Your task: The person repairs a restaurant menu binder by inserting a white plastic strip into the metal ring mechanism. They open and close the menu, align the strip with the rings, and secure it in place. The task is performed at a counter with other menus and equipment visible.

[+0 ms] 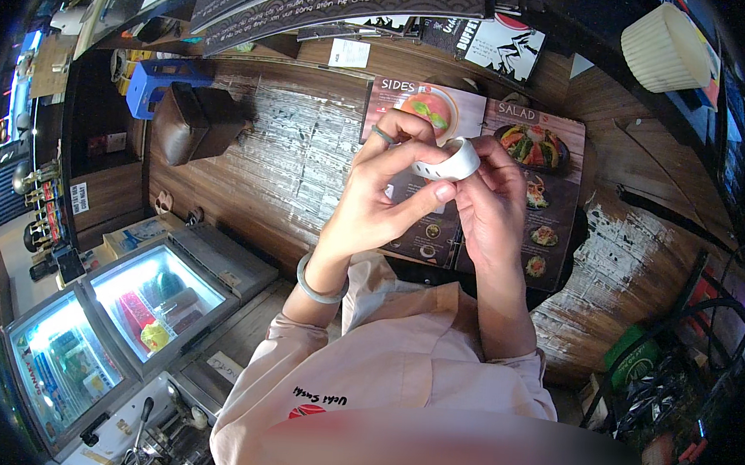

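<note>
— Pinching the white roll, left hand and right hand, each grip closed on it!
— Where's that roll?
— Up over the open menu, between the 2 hands.

We see a small white roll, ring-shaped, with a smooth, broad outer band and a hollow middle. A few short dark marks show along its left side. It is held up off any surface, tilted, with its opening turned partly upward. We find it between the fingertips of the left hand and the right hand, which partly cover it.
</note>
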Available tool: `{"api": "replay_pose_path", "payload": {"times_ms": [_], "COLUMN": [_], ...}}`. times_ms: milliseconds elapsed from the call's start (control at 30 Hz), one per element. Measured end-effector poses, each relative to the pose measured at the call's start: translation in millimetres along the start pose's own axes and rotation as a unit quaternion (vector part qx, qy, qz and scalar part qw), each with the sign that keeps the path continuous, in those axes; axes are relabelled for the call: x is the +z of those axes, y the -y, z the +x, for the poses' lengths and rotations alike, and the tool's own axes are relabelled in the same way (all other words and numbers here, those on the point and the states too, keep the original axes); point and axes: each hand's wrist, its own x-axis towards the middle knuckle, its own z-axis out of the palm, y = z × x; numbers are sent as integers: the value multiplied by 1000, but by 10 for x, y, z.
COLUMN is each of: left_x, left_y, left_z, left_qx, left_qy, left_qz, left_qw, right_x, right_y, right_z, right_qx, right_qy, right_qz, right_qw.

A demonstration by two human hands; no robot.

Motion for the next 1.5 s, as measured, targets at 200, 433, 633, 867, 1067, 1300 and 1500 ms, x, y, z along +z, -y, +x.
{"api": "replay_pose_path", "payload": {"times_ms": [200,433,633,867,1067,1300,1500], "left_x": [-48,-667,-1403,-1573,-1539,-1481,-2169], "left_y": [-21,-541,-1205,-798,-821,-892,-694], "left_z": [-60,8,1159,2395,2257,2148,2109], "left_qx": [-31,88,242,225,282,288,249], "left_qy": [-9,-144,-186,87,69,64,-56], "left_qz": [-21,-14,276,436,463,485,514], "left_qw": [999,986,912,867,837,824,819], "right_x": [-2,-218,-679,-706,-978,-1124,-1025], "right_y": [39,69,5,30,-16,152,179], "right_z": [-28,-180,-270,-401,-547,-575,-501], "right_qx": [28,4,21,-21,-14,1,-43], "right_qy": [22,30,-13,-33,-93,-79,-62], "right_qz": [-69,-194,-245,-262,-259,-309,-315], "right_qw": [997,981,969,964,961,948,946]}}
